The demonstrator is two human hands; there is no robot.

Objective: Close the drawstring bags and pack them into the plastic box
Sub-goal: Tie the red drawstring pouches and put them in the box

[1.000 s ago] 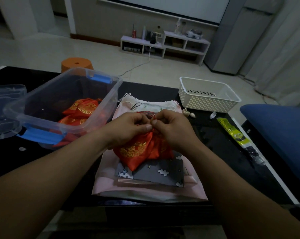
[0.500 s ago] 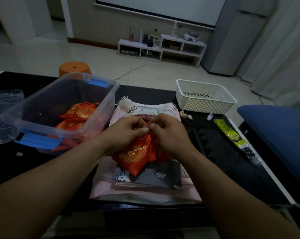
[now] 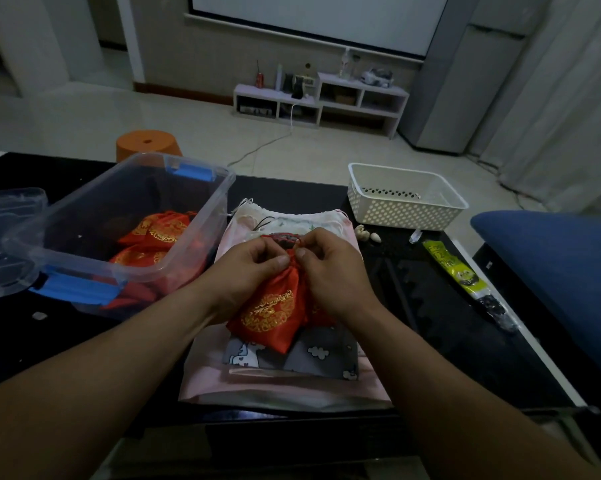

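Note:
A red drawstring bag point(image 3: 275, 311) with gold print lies on a pile of flat bags in the middle of the black table. My left hand point(image 3: 249, 271) and my right hand point(image 3: 330, 271) both pinch its gathered neck, fingertips close together. Under it lie a grey cloud-print bag point(image 3: 323, 356) and a large pink bag point(image 3: 285, 393). To the left stands the clear plastic box point(image 3: 202, 216) with blue latches; several red bags point(image 3: 153, 233) lie inside it.
A white perforated basket point(image 3: 406, 209) sits at the back right. A green-yellow packet point(image 3: 451, 268) and small shells point(image 3: 366, 233) lie right of the pile. The box's clear lid point(image 3: 5, 237) is at the far left. A blue cushion point(image 3: 551, 265) borders the right.
My hands have stayed at the red bag's neck, working it tighter; the bag's mouth looks more gathered. The camera has tilted slightly, nothing else moved.

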